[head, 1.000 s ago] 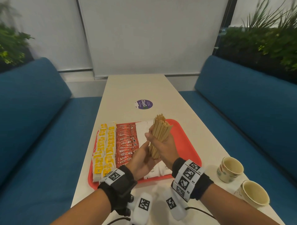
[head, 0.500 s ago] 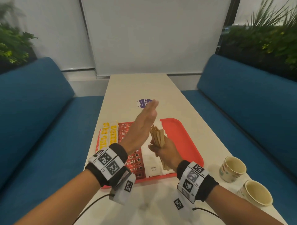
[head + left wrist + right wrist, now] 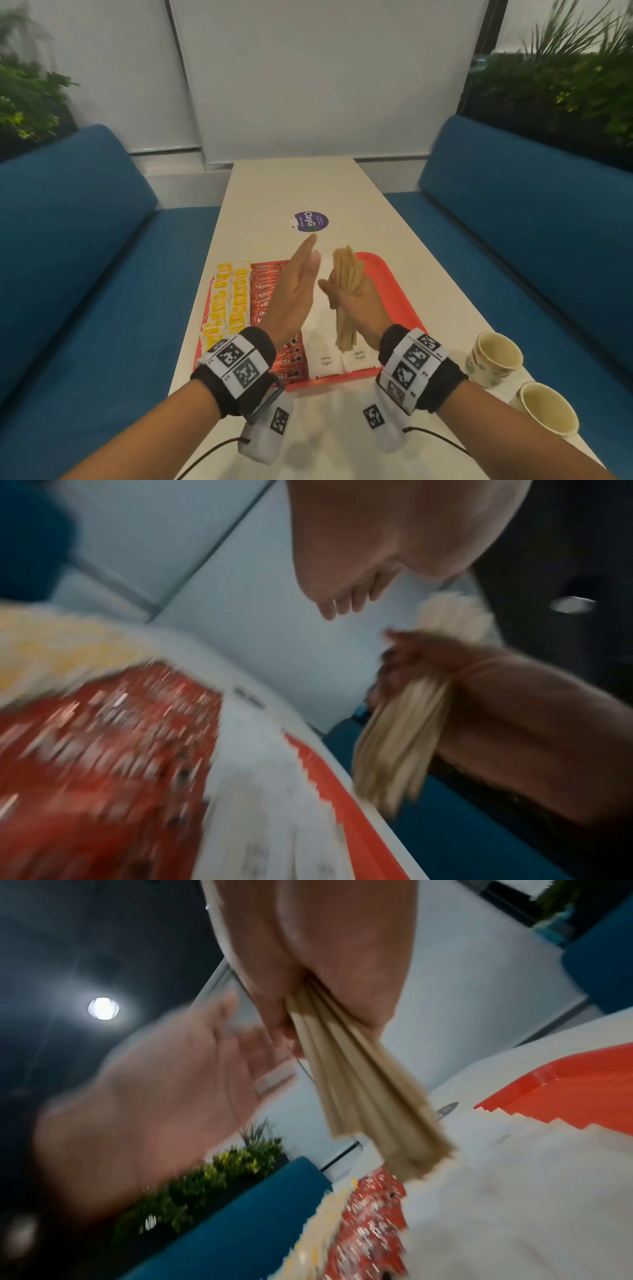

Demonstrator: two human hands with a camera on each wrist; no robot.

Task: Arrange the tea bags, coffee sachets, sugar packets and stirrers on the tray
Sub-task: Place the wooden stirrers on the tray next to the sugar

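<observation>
Wooden stirrers [image 3: 346, 294] bunched in right hand [image 3: 359, 301], fingers wrapped round the middle, held over the red tray [image 3: 394, 284]. Left hand [image 3: 294, 291] flat, fingers straight, at 9 o'clock of the bundle, just apart, holding nothing. Wrist views blurred; sugar packets [image 3: 325, 359] partly hidden behind the hands. Bundle's long axis near upright, top end toward 12 o'clock, lower end just above the packets.

Red tray [image 3: 394, 284] (yellow tea bags [image 3: 227, 301])
</observation>
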